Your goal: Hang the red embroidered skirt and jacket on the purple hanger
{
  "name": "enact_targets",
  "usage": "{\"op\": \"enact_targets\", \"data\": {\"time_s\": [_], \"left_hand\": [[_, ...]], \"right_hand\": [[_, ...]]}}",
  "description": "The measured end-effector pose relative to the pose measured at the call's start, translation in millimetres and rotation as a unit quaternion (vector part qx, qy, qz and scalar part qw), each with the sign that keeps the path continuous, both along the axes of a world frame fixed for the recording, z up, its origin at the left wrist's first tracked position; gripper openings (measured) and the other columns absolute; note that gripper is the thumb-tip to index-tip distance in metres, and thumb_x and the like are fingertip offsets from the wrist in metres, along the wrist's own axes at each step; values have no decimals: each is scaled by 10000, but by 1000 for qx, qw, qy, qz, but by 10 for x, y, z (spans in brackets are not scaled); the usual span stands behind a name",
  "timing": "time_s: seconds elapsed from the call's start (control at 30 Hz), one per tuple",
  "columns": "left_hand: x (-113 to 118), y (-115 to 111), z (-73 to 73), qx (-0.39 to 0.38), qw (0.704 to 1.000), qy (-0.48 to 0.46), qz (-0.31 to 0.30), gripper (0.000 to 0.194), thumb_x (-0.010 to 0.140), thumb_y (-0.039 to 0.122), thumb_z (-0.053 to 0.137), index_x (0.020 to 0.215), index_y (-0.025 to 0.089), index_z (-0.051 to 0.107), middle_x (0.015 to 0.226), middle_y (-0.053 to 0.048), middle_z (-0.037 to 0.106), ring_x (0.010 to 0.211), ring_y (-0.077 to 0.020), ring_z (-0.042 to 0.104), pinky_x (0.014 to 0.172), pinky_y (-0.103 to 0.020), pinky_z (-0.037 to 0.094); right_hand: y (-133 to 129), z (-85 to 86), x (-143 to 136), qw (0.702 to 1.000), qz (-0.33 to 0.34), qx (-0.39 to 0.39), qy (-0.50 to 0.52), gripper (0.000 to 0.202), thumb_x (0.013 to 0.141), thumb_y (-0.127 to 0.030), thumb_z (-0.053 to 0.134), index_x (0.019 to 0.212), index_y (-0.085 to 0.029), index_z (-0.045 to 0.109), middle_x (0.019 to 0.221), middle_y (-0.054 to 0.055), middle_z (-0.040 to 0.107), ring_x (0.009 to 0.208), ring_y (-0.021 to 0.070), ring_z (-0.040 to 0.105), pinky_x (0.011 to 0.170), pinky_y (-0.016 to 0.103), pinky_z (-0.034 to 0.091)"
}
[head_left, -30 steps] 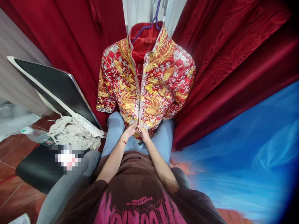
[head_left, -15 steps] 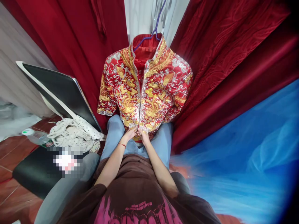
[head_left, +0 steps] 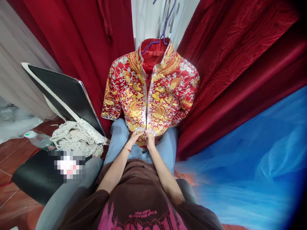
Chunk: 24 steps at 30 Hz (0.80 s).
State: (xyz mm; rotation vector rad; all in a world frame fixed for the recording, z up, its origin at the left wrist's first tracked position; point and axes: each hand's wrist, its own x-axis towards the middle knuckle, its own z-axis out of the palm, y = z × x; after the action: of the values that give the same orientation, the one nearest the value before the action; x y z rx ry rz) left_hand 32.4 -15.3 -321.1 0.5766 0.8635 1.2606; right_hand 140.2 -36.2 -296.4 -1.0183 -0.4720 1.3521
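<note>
A red jacket [head_left: 159,95] with gold and silver embroidery and a stand-up collar hangs in front of me on a purple hanger [head_left: 164,32]. Its lower part rests against my jeans-covered knees, and the two front edges run close together, with a narrow gap above the hem. My left hand [head_left: 135,137] is closed on the hem beside the left front edge. Right against it, my right hand [head_left: 150,141] pinches the bottom corner of the other front edge. Whatever small part lies between the fingertips is too small to make out.
Red curtains [head_left: 79,38] hang on both sides. To the left stands a black chair [head_left: 35,179] with a spotted cloth bag [head_left: 74,137] and a plastic bottle [head_left: 39,140]. Blue tulle fabric [head_left: 240,179] spreads out on the right.
The jacket and hanger appear slightly farther right and lower, as the view has shifted a little. Both hands stay at the hem; the right-hand fingers have changed position slightly.
</note>
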Motion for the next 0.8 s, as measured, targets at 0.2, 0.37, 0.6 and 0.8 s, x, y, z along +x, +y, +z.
{"op": "enact_targets", "data": {"time_s": [0.2, 0.37, 0.6, 0.8], "left_hand": [[-7, 20, 12, -7, 999, -33, 23, 238, 618, 228, 850, 807, 127, 749, 876, -69, 768, 891, -193, 701, 887, -318, 503], [14, 8, 49, -18, 998, -48, 43, 335, 678, 257, 852, 983, 160, 754, 1059, -74, 764, 1016, -178, 684, 934, -294, 489], [-17, -21, 21, -24, 999, -11, 26, 343, 631, 239, 896, 926, 133, 756, 946, -81, 767, 929, -188, 693, 943, -332, 473], [25, -66, -73, -11, 999, 10, 32, 410, 610, 302, 907, 945, 119, 758, 963, -96, 768, 943, -201, 696, 963, -344, 468]], "right_hand": [[13, 28, -6, 1000, 17, -21, 4, 325, 535, -346, 872, 712, -182, 655, 623, -30, 637, 553, 101, 516, 517, 250, 401], [-19, -7, -23, 998, 44, -48, 22, 279, 548, -315, 837, 722, -190, 658, 633, -12, 649, 541, 107, 520, 476, 248, 401], [-17, 14, -12, 994, 72, -50, 70, 199, 610, -269, 772, 672, -217, 590, 615, -25, 604, 473, 77, 431, 407, 220, 363], [8, 39, -48, 992, 74, -54, 81, 203, 672, -269, 742, 672, -228, 542, 564, -49, 539, 438, 71, 381, 381, 213, 330]]}}
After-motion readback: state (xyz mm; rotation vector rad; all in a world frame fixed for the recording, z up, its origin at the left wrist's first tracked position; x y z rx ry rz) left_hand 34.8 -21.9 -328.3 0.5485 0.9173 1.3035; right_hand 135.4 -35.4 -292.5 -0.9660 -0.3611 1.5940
